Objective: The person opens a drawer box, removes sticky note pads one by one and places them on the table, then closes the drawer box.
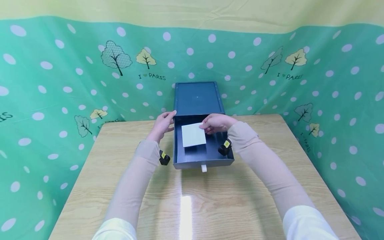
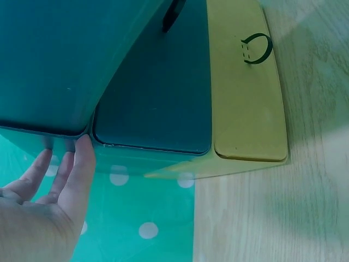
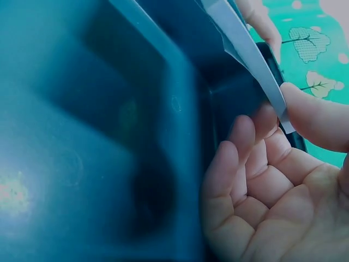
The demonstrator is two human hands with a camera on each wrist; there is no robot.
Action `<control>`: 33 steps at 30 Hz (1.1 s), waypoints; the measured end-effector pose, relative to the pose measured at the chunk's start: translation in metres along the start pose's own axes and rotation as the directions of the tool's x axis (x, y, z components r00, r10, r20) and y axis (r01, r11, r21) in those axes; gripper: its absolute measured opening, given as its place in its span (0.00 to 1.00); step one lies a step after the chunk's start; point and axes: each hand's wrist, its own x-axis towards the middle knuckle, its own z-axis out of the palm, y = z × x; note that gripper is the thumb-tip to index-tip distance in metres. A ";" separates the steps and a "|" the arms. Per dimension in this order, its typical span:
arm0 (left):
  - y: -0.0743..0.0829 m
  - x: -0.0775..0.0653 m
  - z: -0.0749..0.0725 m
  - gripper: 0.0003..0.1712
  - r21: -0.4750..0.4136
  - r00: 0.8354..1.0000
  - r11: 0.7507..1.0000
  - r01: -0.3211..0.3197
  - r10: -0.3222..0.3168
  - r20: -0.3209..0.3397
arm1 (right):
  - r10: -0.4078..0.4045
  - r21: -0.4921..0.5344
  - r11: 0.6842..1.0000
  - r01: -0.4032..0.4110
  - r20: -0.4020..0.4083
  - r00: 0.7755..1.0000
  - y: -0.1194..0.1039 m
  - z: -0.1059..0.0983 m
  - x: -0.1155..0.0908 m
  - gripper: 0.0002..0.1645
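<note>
A dark blue drawer (image 1: pixel 214 154) stands pulled out of a drawer box (image 1: pixel 196 98). Over it, my right hand (image 1: pixel 217 123) pinches a white square pad of paper (image 1: pixel 193 136) by one corner, between thumb and fingers. From the right wrist, the pad (image 3: pixel 245 52) shows edge-on, with the thumb (image 3: pixel 316 117) on one face and the other fingers curled beneath. My left hand (image 1: pixel 163 125) rests at the box's left side near the drawer opening. Seen from the left wrist, its fairly straight fingers (image 2: pixel 76 174) touch the box's side, beside the pulled-out drawer (image 2: pixel 49 71).
Below the pulled-out drawer are another blue drawer (image 2: pixel 158 103) with a dark loop and a yellow drawer (image 2: pixel 245 103) with a loop pull. A white tab (image 1: pixel 204 168) hangs from the open drawer's front. The box stands on a wooden table (image 1: pixel 126 133) against a green dotted curtain (image 1: pixel 144 93).
</note>
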 end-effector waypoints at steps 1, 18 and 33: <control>0.000 0.000 0.000 0.35 -0.002 1.000 1.000 0.001 -0.001 0.001 | -0.004 0.000 1.000 0.004 0.000 1.000 0.000 -0.001 -0.001 0.05; 0.000 0.001 0.001 0.35 0.004 1.000 1.000 0.011 -0.011 -0.004 | -0.038 0.056 0.998 0.037 0.016 0.999 0.003 -0.006 -0.008 0.05; 0.000 0.001 0.001 0.37 0.004 1.000 1.000 0.009 -0.009 0.017 | -0.043 0.109 0.993 0.041 0.017 0.999 0.006 -0.011 -0.009 0.07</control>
